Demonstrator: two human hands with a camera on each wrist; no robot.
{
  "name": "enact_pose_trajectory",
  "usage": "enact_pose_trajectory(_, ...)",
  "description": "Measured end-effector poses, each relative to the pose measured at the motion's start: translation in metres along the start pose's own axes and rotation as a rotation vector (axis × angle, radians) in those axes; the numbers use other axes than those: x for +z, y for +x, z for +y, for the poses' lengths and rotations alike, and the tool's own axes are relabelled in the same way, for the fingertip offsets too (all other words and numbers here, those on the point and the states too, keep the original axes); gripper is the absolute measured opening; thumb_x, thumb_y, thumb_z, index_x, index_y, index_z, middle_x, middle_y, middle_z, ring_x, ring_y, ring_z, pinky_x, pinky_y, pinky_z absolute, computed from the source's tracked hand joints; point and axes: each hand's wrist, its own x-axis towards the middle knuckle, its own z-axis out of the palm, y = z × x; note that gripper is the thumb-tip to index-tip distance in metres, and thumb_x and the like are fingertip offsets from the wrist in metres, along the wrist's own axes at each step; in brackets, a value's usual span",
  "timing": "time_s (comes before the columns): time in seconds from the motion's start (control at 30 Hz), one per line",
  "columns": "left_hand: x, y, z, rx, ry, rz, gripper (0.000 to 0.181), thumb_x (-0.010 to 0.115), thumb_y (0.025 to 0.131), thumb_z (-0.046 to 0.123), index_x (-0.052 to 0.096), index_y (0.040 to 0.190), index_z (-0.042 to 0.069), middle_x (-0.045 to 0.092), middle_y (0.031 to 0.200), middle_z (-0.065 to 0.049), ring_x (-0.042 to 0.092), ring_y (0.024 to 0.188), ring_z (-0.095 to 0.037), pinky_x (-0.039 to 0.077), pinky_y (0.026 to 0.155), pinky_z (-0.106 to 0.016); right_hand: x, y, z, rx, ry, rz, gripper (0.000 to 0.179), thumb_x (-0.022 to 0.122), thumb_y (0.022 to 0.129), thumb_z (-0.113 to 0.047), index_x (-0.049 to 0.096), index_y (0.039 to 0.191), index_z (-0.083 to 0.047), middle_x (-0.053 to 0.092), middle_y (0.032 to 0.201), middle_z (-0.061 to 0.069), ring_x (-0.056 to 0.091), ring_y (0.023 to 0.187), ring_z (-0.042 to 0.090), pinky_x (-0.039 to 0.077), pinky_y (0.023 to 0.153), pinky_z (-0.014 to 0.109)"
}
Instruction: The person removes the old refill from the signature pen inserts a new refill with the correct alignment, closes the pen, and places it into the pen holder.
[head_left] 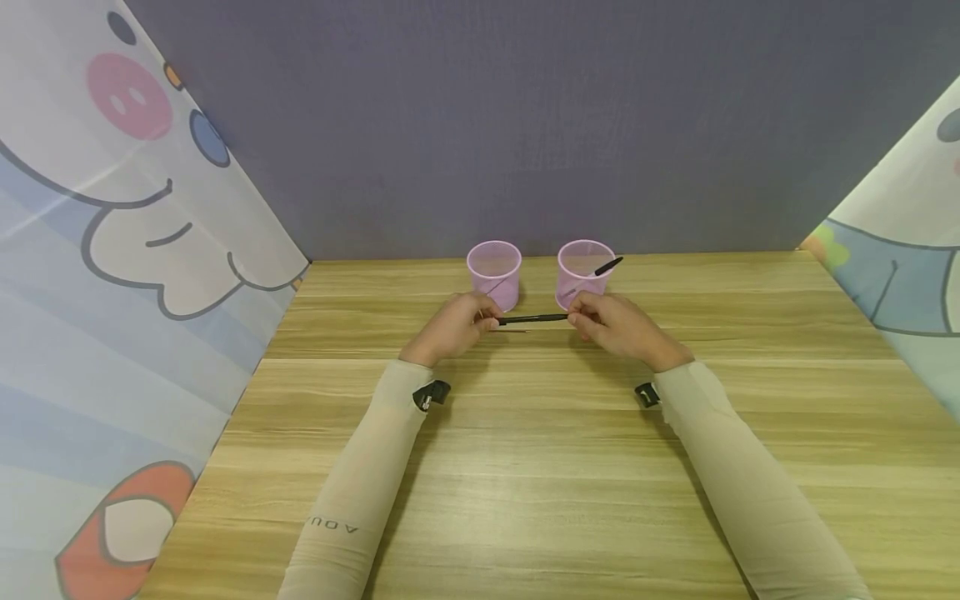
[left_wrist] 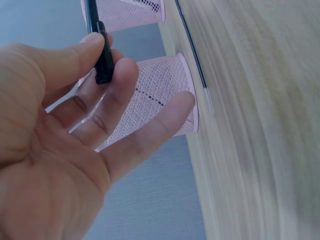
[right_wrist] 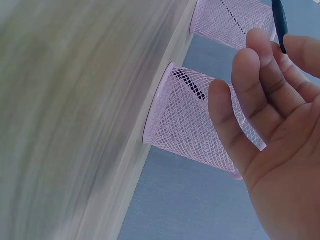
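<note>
Both hands hold one black pen [head_left: 534,318] level above the table, just in front of two pink mesh pen cups. My left hand [head_left: 457,325] pinches the end with the clip between thumb and fingers; its other fingers spread loosely in the left wrist view. The tapered end [right_wrist: 280,22] is pinched by my right hand [head_left: 618,329]. Below the pen, a thin dark pen refill [left_wrist: 192,50] with a clear tip lies on the wood. The left cup [head_left: 504,293] has a thin dark stick inside. A black-ended pen [head_left: 609,266] leans out of the right cup [head_left: 567,283].
The wood-grain table [head_left: 517,467] runs back to a grey panel [head_left: 525,125] behind the cups. Cartoon-printed sheets [head_left: 90,333] stand along the left and right sides.
</note>
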Motion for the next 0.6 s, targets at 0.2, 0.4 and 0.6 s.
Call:
enact_pose_trajectory(0.2, 0.0001, 0.0002, 0.001, 0.02, -0.027, 0.041, 0.014, 0.068, 0.096, 0.007, 0.075, 0.107, 0.0, 0.071, 0.098, -0.009, 0.065, 0.088, -0.021, 0.055, 0.081, -0.034, 0.0, -0.0005, 0.0006, -0.006, 0.0, 0.019, 0.01, 0.06, 0.104, -0.019, 0.065, 0.101, -0.011, 0.067, 0.075, 0.0, 0.058, 0.067, 0.013, 0.046, 0.063, 0.033)
enact_pose_trajectory(0.4, 0.0003, 0.0015, 0.0009, 0.018, -0.035, 0.054, 0.013, 0.069, 0.097, 0.008, 0.075, 0.106, 0.004, 0.072, 0.099, -0.007, 0.064, 0.089, -0.019, 0.054, 0.081, -0.033, -0.0003, -0.0007, 0.001, -0.012, 0.009, 0.033, 0.01, 0.06, 0.104, -0.02, 0.065, 0.101, -0.011, 0.066, 0.074, -0.001, 0.058, 0.066, 0.013, 0.045, 0.062, 0.032)
enact_pose_trajectory(0.6, -0.0001, 0.0013, 0.0017, 0.011, -0.039, 0.063, 0.013, 0.069, 0.097, 0.011, 0.076, 0.107, 0.006, 0.072, 0.101, -0.006, 0.063, 0.087, -0.018, 0.052, 0.078, -0.031, -0.0004, -0.0006, 0.0024, -0.033, 0.029, 0.044, 0.012, 0.058, 0.105, -0.018, 0.065, 0.101, -0.008, 0.063, 0.073, -0.001, 0.056, 0.066, 0.013, 0.045, 0.061, 0.03)
